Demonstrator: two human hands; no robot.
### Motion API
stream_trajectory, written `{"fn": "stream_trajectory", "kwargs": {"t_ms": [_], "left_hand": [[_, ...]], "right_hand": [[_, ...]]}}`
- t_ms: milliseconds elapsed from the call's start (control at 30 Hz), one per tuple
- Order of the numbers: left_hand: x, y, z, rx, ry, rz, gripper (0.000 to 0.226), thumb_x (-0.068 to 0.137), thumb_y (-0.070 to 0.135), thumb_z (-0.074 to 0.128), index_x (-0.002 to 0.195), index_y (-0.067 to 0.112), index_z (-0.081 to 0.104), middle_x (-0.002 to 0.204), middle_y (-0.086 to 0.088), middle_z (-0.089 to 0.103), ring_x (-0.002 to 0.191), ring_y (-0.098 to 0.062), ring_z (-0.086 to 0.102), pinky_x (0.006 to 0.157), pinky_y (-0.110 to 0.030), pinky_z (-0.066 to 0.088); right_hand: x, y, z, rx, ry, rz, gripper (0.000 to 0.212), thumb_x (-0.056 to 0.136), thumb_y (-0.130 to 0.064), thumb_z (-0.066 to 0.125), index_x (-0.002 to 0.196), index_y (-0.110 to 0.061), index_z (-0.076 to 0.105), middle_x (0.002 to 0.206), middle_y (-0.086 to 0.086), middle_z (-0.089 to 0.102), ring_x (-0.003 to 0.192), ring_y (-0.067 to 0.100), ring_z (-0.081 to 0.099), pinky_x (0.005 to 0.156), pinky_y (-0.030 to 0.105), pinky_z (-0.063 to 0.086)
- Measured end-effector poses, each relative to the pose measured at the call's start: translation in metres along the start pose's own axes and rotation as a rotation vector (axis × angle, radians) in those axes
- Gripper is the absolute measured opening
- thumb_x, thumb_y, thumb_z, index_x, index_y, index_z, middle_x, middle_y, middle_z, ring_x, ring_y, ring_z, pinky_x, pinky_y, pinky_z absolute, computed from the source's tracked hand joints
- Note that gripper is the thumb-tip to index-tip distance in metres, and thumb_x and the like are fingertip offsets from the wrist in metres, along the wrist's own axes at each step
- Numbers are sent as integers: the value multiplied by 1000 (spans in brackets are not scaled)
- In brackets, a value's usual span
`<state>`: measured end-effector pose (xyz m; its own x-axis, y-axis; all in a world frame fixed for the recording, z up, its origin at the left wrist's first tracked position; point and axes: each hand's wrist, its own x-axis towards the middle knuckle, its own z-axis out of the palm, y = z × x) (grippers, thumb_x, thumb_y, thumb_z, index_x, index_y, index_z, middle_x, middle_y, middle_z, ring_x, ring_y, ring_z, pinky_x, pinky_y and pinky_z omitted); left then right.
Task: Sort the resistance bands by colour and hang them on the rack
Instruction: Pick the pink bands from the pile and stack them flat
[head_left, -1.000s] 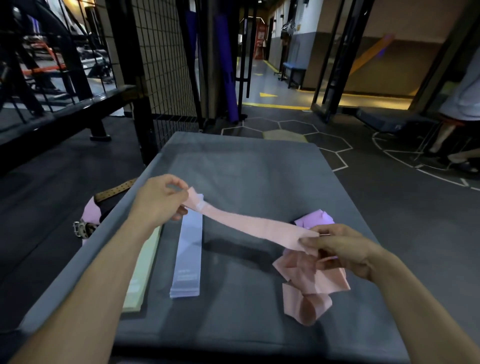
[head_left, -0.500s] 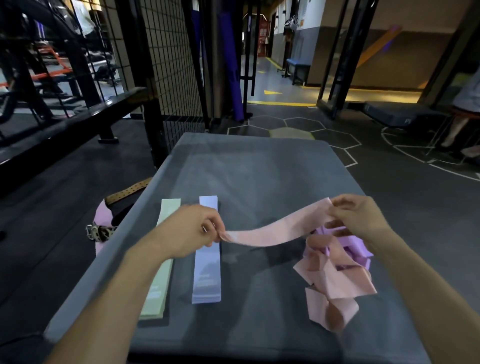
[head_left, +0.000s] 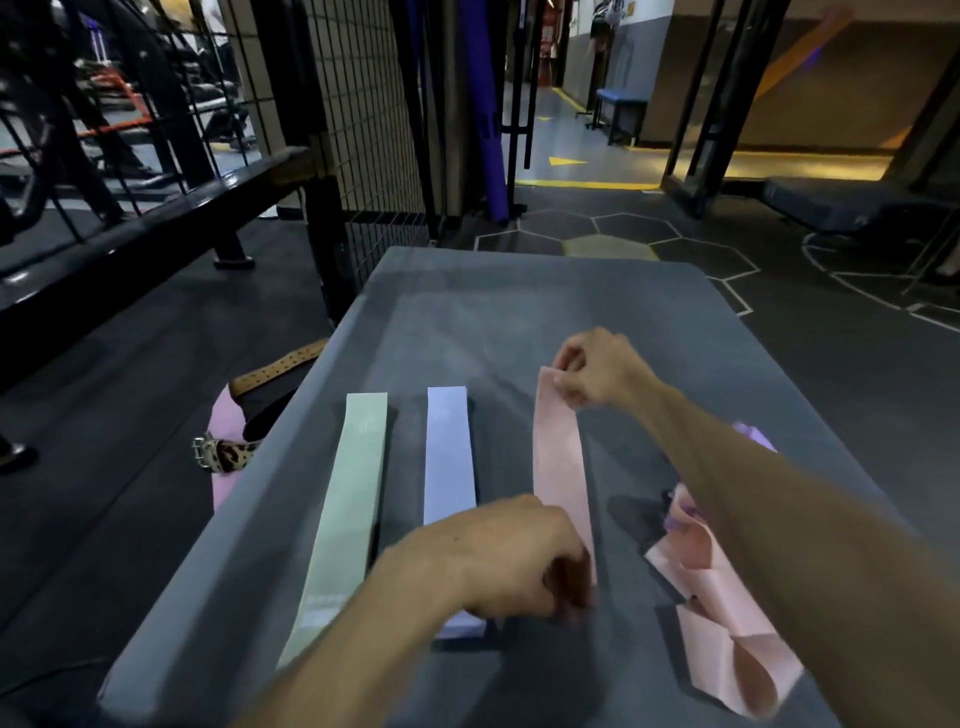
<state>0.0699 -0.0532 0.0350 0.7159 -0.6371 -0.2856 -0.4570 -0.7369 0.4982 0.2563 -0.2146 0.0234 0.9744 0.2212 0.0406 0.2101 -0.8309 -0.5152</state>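
Three flat bands lie side by side, lengthwise, on the grey table (head_left: 519, 322), with a loose heap further right. Off the table's left edge, on the floor, sit a pink item and a leopard-print buckled strap (head_left: 226, 454), with a tan perforated belt (head_left: 275, 366) above them. Leftmost on the table is the green band (head_left: 345, 504), flat and straight. Just beside it, not touching, is the lilac band (head_left: 449, 457); its near end is hidden under the left hand (head_left: 511, 558). The left hand's fingers are curled, pinching the near end of the pink band (head_left: 561, 467) low over the table. The pink band runs parallel to the lilac one, a gap between them. Its far end is pinched between thumb and fingers of the right hand (head_left: 597, 369). Both hands are well apart, one at each end of the same band; whether the band lies fully on the table is unclear. Right of the right forearm is a crumpled heap of pink bands (head_left: 727, 639) near the table's right edge. A bit of a purple band (head_left: 753, 434) peeks out beyond the forearm, mostly hidden. Behind the table: a black wire mesh panel (head_left: 363, 104) and a floor with hexagon markings.
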Motion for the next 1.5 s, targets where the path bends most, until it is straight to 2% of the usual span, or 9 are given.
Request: {"fn": "stream_trajectory", "kwargs": {"t_ms": [133, 267, 567, 833, 967, 1133, 1267, 1400, 1500], "left_hand": [[15, 7, 9, -42, -8, -81, 29, 87, 6, 69, 110, 23, 75, 105, -1, 72, 97, -23, 68, 74, -23, 47], [23, 3, 11, -110, -16, -127, 19, 87, 12, 76, 105, 19, 76, 90, 5, 65, 94, -23, 69, 80, -29, 55], [25, -1, 15, -79, -68, -151, 17, 86, 11, 74, 102, 19, 74, 105, -7, 69, 85, -27, 66, 79, -36, 59], [17, 6, 13, 102, -54, -87, 9, 89, 18, 69, 85, 23, 62, 81, 0, 54, 90, -33, 63, 74, -36, 54], [16, 10, 15, 122, 25, -35, 11, 89, 17, 65, 99, 18, 70, 100, -6, 69, 96, -27, 62, 74, -32, 49], [17, 22, 20, 101, 114, -83, 20, 89, 22, 64, 106, 27, 73, 107, -3, 70, 104, -25, 64, 90, -38, 54], [18, 33, 23, 124, 170, -109, 19, 89, 24, 64, 105, 29, 73, 108, 2, 70, 103, -21, 64, 89, -37, 55], [20, 33, 26, 138, 170, -119, 14, 88, 25, 66, 99, 31, 72, 106, 6, 70, 98, -17, 65, 86, -36, 55], [23, 31, 28, 170, 156, -126, 13, 88, 27, 67, 100, 31, 71, 104, 8, 70, 99, -17, 64, 85, -37, 55]], "right_hand": [[18, -12, 20, -144, -34, 4, 12, 78, -18, 77, 76, -25, 67, 76, -2, 72, 77, 19, 70, 79, 32, 58], [27, -18, 31, -252, -61, -1, 11, 82, -20, 74, 81, -27, 66, 93, 1, 72, 86, 24, 66, 75, 32, 53], [30, -9, 51, -280, -54, 28, 17, 82, -15, 71, 98, -21, 68, 109, 6, 68, 97, 29, 65, 84, 35, 54], [-2, -1, 43, -259, -52, -25, 13, 94, -31, 61, 98, -21, 69, 102, 6, 72, 93, 29, 66, 85, 43, 56], [-45, 7, 2, -254, 2, -86, 14, 87, -32, 62, 96, -27, 72, 103, 1, 75, 96, 29, 68, 86, 43, 56], [-130, 36, -57, -333, -107, 90, 4, 79, -27, 72, 82, -28, 74, 88, 0, 76, 89, 24, 71, 80, 33, 56], [-189, 51, -72, -343, -235, 178, 18, 78, -39, 74, 92, -28, 73, 87, -18, 69, 83, 8, 61, 65, 20, 42], [-221, 59, -66, -305, -267, 180, 28, 63, -52, 75, 87, -49, 62, 86, -15, 63, 84, 13, 60, 71, 27, 49], [-231, 51, -52, -253, -256, 98, 58, 63, -52, 78, 112, -50, 46, 91, -17, 62, 87, 11, 61, 70, 30, 52]]}}
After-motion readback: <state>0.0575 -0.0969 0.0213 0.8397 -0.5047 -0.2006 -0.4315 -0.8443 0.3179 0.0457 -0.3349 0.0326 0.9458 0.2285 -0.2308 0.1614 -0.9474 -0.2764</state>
